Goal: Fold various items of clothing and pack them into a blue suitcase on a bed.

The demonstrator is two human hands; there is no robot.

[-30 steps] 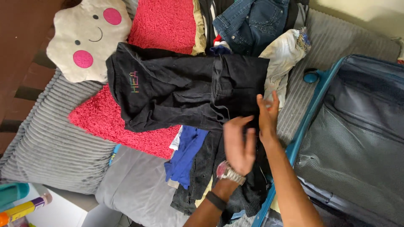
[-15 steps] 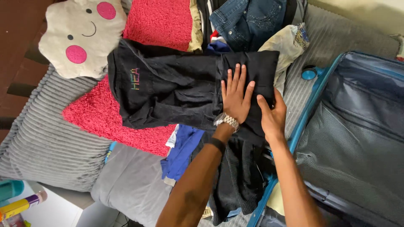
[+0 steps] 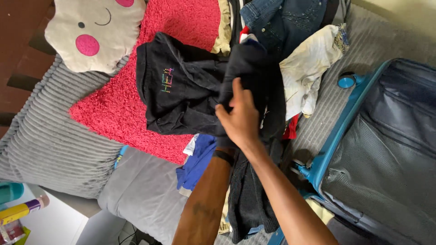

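Both hands meet at one black garment (image 3: pixel 181 90) lying on a red rug (image 3: pixel 118 113): the right hand (image 3: pixel 240 120) grips its folded edge, while the left hand's grip is hidden beneath. One open blue suitcase (image 3: pixel 363 149) lies right, one cloud-shaped pillow (image 3: pixel 91 34) far left.

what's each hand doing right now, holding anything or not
Left hand: hidden under the black garment and the right hand; its state cannot be told.
Right hand: closed on a lifted fold of the black garment.
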